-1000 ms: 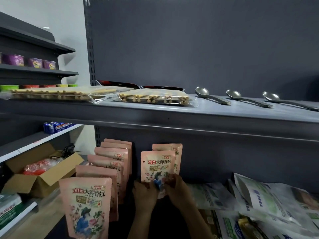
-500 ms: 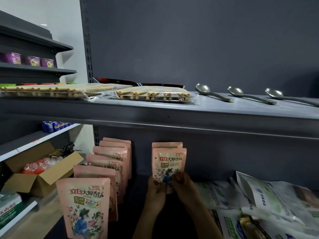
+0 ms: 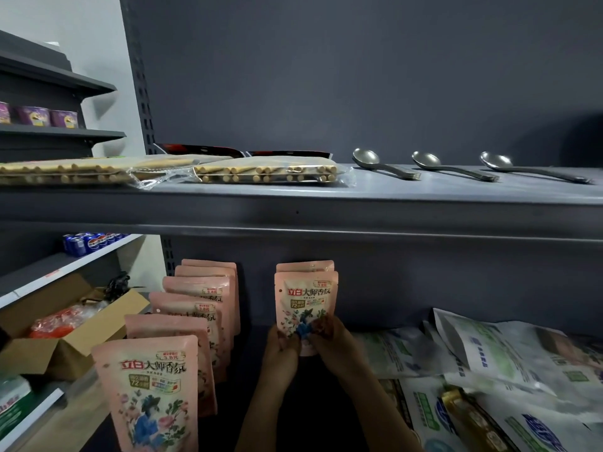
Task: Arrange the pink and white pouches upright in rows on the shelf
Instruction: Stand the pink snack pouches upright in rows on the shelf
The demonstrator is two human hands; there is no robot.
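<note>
Several pink and white pouches stand upright in a row at the left of the dark lower shelf [image 3: 251, 334], the nearest pouch [image 3: 148, 393] in front. A second row begins to the right: one pouch [image 3: 305, 265] stands against the back panel. Directly in front of it is another pouch [image 3: 305, 301], upright, its lower part gripped by both hands. My left hand [image 3: 282, 345] pinches its bottom left corner. My right hand [image 3: 329, 337] pinches its bottom right. The pouch's base is hidden behind my fingers.
White and green bags [image 3: 489, 370] lie in a heap at the right of the lower shelf. The upper shelf [image 3: 326, 207] overhangs, with packs of wafer sticks [image 3: 264, 171] and three metal spoons [image 3: 385, 164]. A cardboard box [image 3: 65, 337] sits at the left.
Both hands carried the held pouch to the right and back, so it now stands squarely in front of the rear pouch. The view shifted slightly.
</note>
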